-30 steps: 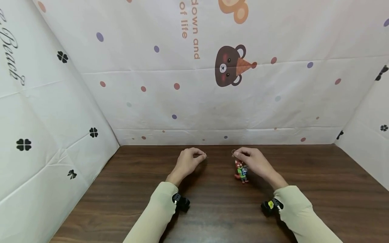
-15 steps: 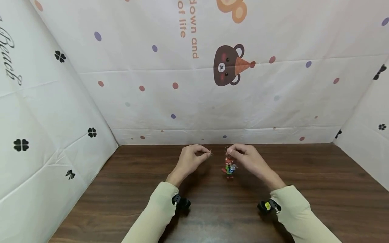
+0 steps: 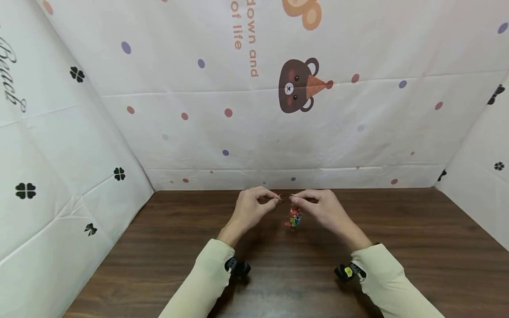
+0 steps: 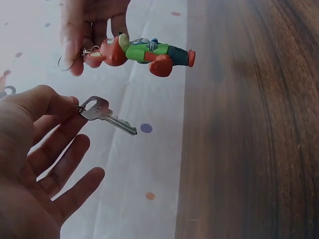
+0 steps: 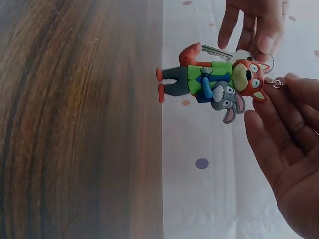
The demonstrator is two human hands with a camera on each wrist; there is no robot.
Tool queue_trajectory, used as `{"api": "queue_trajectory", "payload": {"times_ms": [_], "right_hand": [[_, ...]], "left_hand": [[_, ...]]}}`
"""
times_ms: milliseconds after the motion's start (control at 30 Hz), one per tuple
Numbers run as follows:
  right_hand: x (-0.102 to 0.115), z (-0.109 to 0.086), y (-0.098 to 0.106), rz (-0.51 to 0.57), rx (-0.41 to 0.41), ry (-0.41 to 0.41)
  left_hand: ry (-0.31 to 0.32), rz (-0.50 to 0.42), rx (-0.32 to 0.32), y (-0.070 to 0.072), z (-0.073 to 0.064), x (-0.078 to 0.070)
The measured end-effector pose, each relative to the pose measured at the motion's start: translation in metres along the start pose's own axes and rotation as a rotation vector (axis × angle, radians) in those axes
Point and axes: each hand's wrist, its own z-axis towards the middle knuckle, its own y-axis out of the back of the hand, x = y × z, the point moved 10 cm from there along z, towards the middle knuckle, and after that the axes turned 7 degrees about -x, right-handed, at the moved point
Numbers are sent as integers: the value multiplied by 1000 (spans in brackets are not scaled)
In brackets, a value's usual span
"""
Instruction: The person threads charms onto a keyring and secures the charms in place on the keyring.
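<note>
My left hand [image 3: 248,212] pinches the small ring of a silver key [image 4: 105,110] between thumb and index finger; its other fingers are spread. Across from it, my right hand [image 3: 329,214] pinches the metal ring end of a keychain [image 5: 214,77]. The keychain's rubber figure is a red fox in a green shirt with a grey rabbit at its side, and it hangs below the fingertips. A short chain [image 5: 275,83] joins the fox's head to the ring. The two hands face each other a small gap apart, above the far part of the table.
The dark wooden table [image 3: 191,274] meets a white printed cloth backdrop [image 3: 191,145] just beyond the hands. More cloth [image 3: 51,234] stands on the left and right sides. Black wrist cameras [image 3: 240,267] sit below both hands.
My right hand has moved left with the fox keychain, nearing the left hand. My left hand has edged slightly right with the key.
</note>
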Motion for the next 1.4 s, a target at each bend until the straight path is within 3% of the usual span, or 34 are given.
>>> {"api": "queue_trajectory", "payload": {"times_ms": [433,633,1200,1400], "right_hand": [[5,-1,0,89,-39,-38],[4,-2,0,101,-37,-46],[-2,-1,0,126,-56,-94],[-1,-2,3,161,-83,-91]], "left_hand": [[-133,8,-39,5,1,-24],[-164,-8,-38,4,1,-29],[-180,-6,-41,6,1,-34],[-109,-120,-9,4,1,-29]]}}
